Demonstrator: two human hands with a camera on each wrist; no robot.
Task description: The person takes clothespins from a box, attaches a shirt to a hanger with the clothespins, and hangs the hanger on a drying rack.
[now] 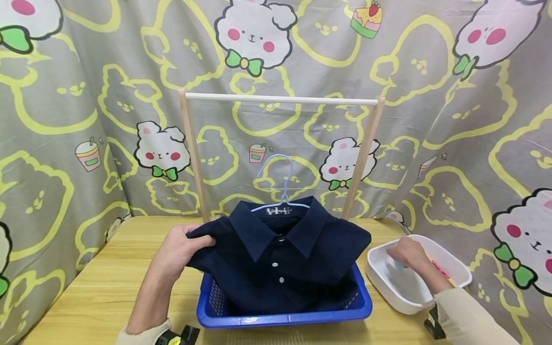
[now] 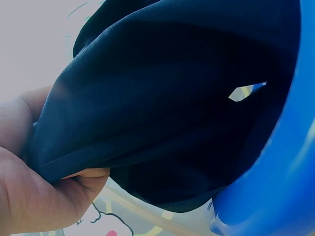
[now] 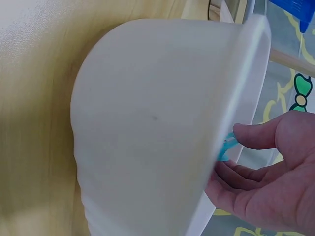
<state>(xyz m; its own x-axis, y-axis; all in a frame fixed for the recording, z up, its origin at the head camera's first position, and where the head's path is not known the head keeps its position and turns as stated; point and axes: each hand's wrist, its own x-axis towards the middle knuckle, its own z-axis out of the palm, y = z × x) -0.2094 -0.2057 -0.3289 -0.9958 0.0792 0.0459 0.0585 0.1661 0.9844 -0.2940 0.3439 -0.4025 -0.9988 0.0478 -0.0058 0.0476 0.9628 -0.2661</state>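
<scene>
A dark navy collared shirt (image 1: 254, 275) sits on a light blue wire hanger (image 1: 286, 186), its lower part down in a blue basket (image 1: 284, 320). My left hand (image 1: 178, 251) pinches the shirt's shoulder or sleeve at the left, thumb in front; the left wrist view shows the cloth bunched between thumb and fingers. Over at the right, my right hand (image 1: 407, 254) reaches into a white plastic basin (image 1: 394, 294). There it pinches a small teal clothespin (image 3: 226, 147) between thumb and fingers, partly hidden by the basin's rim in the right wrist view.
Behind the basket stands a wooden rack with a white crossbar (image 1: 280, 99). Red and yellow small items, the red one (image 1: 441, 269) clearest, lie in the basin. A wooden table (image 1: 95, 282) carries everything, with a patterned curtain (image 1: 51, 158) around it.
</scene>
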